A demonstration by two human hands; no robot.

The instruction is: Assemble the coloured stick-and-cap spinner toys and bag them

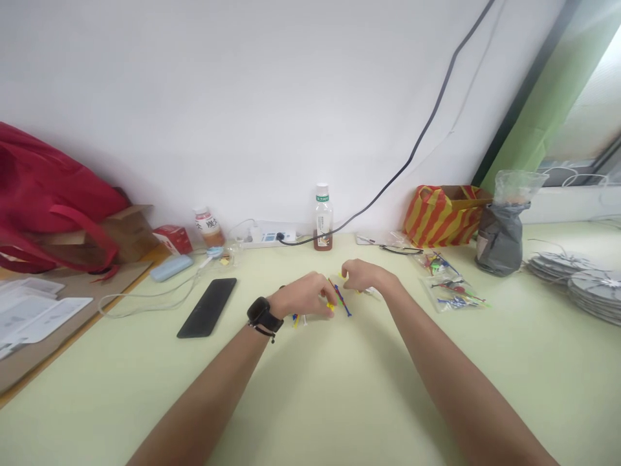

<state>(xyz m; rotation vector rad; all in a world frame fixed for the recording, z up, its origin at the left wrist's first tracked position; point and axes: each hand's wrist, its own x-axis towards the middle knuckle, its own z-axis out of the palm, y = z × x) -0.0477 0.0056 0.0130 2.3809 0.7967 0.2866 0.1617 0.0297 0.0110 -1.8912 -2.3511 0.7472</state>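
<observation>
My left hand (308,292), with a black watch (264,315) on its wrist, is closed at the fingertips on a small yellow plastic piece (330,306). Thin blue and red plastic sticks (343,299) lie between my two hands, just right of the left fingertips. Under the left hand several small pieces in blue, yellow and white (298,320) show in part. My right hand (361,274) has its fingers curled down together at the tabletop. A bit of yellow shows by its fingertips, but what they grip is hidden.
A drink bottle (323,220) stands behind the hands, beside a power strip (272,234) and a black cable (412,155). At left lies a black phone (207,307). Bags of coloured pieces (456,291), a striped bag (436,217) and stacked discs (594,294) are at right.
</observation>
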